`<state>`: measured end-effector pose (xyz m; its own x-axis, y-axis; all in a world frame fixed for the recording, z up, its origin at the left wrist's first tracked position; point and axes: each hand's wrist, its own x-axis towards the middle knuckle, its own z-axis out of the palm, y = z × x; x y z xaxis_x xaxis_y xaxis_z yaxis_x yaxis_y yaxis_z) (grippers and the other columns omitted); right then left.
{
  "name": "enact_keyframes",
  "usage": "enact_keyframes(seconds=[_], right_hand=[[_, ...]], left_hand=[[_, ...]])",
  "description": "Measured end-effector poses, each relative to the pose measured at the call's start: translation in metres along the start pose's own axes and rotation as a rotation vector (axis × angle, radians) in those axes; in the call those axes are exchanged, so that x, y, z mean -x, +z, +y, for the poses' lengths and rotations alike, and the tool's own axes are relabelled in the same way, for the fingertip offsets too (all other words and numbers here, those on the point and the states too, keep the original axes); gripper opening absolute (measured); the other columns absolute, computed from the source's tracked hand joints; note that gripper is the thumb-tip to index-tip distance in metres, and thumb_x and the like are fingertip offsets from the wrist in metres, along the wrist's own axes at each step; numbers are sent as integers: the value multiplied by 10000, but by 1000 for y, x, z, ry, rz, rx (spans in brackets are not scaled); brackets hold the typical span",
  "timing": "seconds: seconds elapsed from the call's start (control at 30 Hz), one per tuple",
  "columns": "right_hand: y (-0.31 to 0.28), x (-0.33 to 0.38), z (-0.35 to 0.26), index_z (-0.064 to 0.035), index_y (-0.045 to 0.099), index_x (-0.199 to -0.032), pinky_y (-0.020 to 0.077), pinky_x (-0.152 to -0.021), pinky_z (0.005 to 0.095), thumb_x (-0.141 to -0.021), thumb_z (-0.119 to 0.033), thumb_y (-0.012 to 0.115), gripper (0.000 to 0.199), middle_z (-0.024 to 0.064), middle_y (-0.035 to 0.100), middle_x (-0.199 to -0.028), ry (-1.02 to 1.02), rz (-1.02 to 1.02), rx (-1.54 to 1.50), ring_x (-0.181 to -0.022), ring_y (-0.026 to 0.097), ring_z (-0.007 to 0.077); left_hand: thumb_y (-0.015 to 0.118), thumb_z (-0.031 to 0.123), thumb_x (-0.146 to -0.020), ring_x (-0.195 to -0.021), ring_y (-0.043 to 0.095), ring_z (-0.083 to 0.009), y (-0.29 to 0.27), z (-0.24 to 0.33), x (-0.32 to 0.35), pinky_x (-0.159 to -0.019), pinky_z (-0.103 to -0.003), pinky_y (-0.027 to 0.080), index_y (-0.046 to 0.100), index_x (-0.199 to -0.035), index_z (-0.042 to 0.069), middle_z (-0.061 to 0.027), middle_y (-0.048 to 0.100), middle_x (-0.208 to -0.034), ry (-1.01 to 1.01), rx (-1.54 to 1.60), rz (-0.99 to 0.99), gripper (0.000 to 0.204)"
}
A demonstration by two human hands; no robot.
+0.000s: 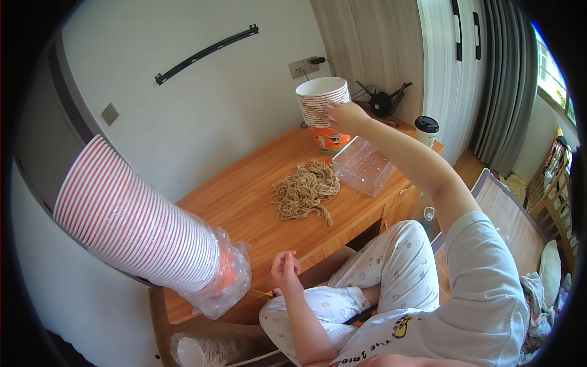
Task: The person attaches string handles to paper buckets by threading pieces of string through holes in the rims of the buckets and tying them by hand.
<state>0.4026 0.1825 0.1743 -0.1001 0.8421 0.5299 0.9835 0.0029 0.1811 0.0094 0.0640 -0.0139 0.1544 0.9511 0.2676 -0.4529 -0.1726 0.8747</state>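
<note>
On the far side of the wooden desk stands a stack of paper buckets (316, 110), white rims above and an orange printed wall at the bottom. My right hand (345, 117) reaches out to it, its fingers bent against the side of the rims. My left hand (286, 270) is raised above my lap by the desk's near edge, fingers curled in and nothing visible in them. Between the hands lies a loose heap of tan twine (306, 191). Under my right forearm is a clear plastic tray (365, 165) with small bits in it.
A long nested stack of red-and-white paper buckets (140, 223) in a clear bag leans over the desk's left end. More wrapped cups (205, 350) are below it. A black router (384, 103) and a black-lidded cup (426, 130) stand at the desk's far right.
</note>
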Motion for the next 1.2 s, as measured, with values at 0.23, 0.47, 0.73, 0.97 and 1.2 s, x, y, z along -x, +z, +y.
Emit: enact_keyframes(seconds=[0.23, 0.47, 0.73, 0.97, 1.2], right_hand=[[9, -30, -46, -47, 481, -1232, 517, -792, 481, -829, -228, 590, 455, 216, 655, -1006, 139, -106, -234, -922, 650, 381], [3, -28, -32, -44, 655, -1034, 513, -812, 471, -877, -351, 522, 370, 193, 682, -971, 313, -72, -280, -945, 656, 344], [17, 0, 73, -30, 682, -934, 511, -782, 477, -906, -327, 485, 357, 202, 682, -920, 544, 205, -268, -886, 651, 379], [65, -16, 143, 11, 607, -1166, 479, -900, 354, -828, -99, 563, 358, 149, 671, -1093, 706, 422, -828, -1027, 637, 273], [87, -36, 163, 12, 592, -1194, 480, -913, 338, -831, -10, 473, 383, 99, 652, -1109, 674, 66, -1974, -1020, 618, 213]], left_hand=[[566, 98, -951, -508, 361, -6, 11, -11, 7, -468, -174, 269, 628, -900, 14, 65, 460, -628, 83, -162, 83, 116], [576, 74, -934, -558, 441, -35, -33, 18, 33, -522, -184, 338, 631, -864, 3, 33, 518, -659, 158, -342, -40, 114], [550, 53, -900, -577, 457, -49, -121, 81, 77, -531, -202, 343, 638, -817, -3, 11, 537, -653, 147, -469, 41, 134], [564, 73, -904, -571, 447, -47, -131, 83, 87, -524, -198, 328, 636, -826, -2, 22, 522, -645, 74, -428, 111, 130], [596, 47, -883, -622, 459, -33, -114, 149, 94, -561, -184, 336, 647, -852, 10, 21, 552, -725, 154, -666, 171, 70]])
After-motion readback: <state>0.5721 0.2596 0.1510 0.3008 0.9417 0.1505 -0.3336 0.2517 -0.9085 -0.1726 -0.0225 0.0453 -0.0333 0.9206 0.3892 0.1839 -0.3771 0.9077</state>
